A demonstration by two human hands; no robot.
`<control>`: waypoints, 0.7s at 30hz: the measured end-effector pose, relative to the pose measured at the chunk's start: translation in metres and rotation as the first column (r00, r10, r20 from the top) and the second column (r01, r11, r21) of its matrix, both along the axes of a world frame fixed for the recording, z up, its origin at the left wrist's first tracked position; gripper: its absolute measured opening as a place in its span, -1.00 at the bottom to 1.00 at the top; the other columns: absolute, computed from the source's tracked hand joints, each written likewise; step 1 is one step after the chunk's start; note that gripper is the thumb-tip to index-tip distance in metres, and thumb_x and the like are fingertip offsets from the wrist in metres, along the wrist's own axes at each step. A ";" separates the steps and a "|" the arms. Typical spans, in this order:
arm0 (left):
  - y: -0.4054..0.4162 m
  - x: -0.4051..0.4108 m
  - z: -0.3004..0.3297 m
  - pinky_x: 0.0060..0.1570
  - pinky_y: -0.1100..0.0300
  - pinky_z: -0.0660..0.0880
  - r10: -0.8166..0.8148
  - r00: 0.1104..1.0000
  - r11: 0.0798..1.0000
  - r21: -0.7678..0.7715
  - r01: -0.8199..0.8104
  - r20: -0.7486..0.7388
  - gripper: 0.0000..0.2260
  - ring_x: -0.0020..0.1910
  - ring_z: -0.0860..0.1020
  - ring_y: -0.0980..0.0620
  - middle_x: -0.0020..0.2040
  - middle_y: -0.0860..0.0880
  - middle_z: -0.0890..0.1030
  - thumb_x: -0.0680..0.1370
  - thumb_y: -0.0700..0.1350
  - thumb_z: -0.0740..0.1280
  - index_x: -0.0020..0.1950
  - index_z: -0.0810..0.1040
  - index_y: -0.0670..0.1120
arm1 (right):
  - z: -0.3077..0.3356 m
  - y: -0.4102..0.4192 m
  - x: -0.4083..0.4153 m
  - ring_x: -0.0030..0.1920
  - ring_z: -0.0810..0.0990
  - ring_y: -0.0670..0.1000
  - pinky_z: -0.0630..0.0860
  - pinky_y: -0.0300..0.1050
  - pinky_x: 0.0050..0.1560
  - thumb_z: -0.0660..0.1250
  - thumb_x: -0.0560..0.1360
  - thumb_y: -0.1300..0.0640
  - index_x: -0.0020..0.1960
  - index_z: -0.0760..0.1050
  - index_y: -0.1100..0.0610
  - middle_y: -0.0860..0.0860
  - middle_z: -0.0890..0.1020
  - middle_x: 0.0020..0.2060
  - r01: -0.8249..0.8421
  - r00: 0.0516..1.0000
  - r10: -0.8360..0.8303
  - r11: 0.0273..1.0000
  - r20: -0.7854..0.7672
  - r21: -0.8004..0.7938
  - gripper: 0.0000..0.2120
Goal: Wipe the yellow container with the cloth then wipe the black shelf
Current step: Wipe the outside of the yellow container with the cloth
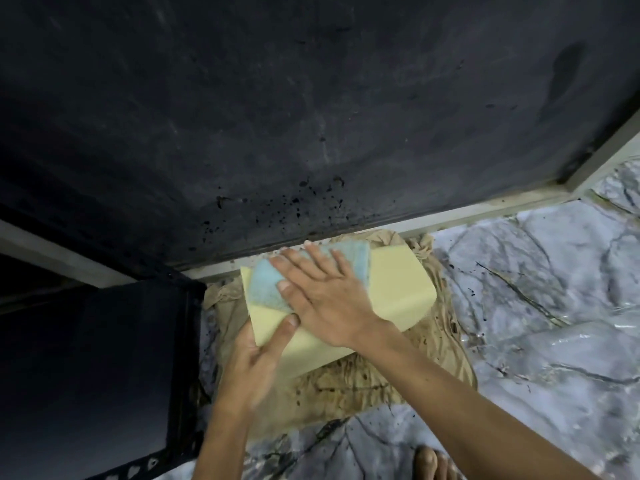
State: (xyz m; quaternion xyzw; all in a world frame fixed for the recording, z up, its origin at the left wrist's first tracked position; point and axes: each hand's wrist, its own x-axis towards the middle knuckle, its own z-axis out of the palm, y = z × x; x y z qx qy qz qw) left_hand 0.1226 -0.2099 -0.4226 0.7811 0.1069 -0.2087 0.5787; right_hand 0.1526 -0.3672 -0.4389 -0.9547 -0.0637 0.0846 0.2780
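Note:
The yellow container (398,289) lies on its side on a brown rag on the floor, just in front of the dark wall. A light blue cloth (266,284) is spread over its upper left part. My right hand (329,296) presses flat on the cloth, fingers spread and pointing left. My left hand (256,358) grips the container's near left corner, with the index finger lying along its face. The black shelf (104,358) stands at the lower left, its metal frame edge close to my left hand.
A crumpled, stained brown rag (346,382) lies under the container. The floor (536,306) is marbled grey with dark specks. A black stained wall (311,98) fills the top, with a pale ledge along its base. Toes of a bare foot (433,462) show at the bottom edge.

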 end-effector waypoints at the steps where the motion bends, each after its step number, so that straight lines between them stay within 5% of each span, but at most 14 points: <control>1: 0.000 0.000 0.002 0.10 0.08 0.63 -0.009 1.000 1.000 -0.002 0.009 0.008 -0.74 0.08 0.75 0.06 0.09 0.07 0.80 0.59 -0.02 0.40 0.28 0.66 0.04 | 0.001 0.003 -0.001 0.60 -0.23 -0.10 -0.33 0.08 0.54 -0.20 0.66 -0.20 0.58 -0.12 -0.26 -0.24 -0.04 0.60 -0.039 0.999 0.038 0.999 0.014 0.016 -0.51; 6: 0.001 0.003 0.004 0.37 -0.15 0.54 0.021 1.000 1.000 -0.019 -0.021 -0.005 -0.43 0.20 0.71 0.06 0.16 0.13 0.77 0.37 0.31 0.46 0.30 0.64 0.08 | -0.027 -0.068 -0.021 0.59 -0.20 -0.12 -0.23 0.08 0.57 -0.16 0.54 -0.42 0.50 -0.06 -0.46 -0.26 -0.04 0.60 0.151 0.989 -0.151 0.987 -0.004 0.049 -0.48; 10: -0.002 0.004 0.001 0.34 -0.04 0.55 0.012 1.000 1.000 -0.006 -0.012 -0.027 -0.41 0.19 0.70 0.10 0.14 0.16 0.77 0.37 0.37 0.49 0.30 0.64 0.10 | -0.039 -0.099 -0.015 0.61 -0.07 -0.08 -0.18 0.10 0.57 -0.12 0.47 -0.47 0.51 0.07 -0.39 -0.18 0.07 0.61 0.372 0.923 -0.374 0.927 -0.090 -0.042 -0.38; 17: -0.004 0.001 0.000 0.17 0.05 0.63 0.021 0.999 0.999 -0.047 -0.022 -0.026 -0.67 0.09 0.75 0.04 0.12 0.03 0.79 0.56 -0.01 0.42 0.32 0.65 -0.03 | -0.010 -0.029 -0.005 0.60 -0.21 -0.04 -0.31 0.16 0.54 -0.20 0.60 -0.32 0.56 -0.15 -0.34 -0.20 -0.04 0.62 0.114 0.993 -0.114 0.993 -0.028 -0.030 -0.47; 21: 0.000 -0.002 0.000 0.26 -0.14 0.61 0.051 0.998 0.997 -0.053 -0.053 -0.037 -0.62 0.14 0.74 -0.03 0.12 0.03 0.79 0.48 0.09 0.51 0.27 0.67 0.00 | -0.019 -0.044 -0.037 0.60 -0.22 -0.10 -0.27 0.09 0.56 -0.16 0.60 -0.35 0.54 -0.10 -0.38 -0.24 -0.07 0.61 0.039 0.995 -0.039 0.999 0.088 -0.003 -0.48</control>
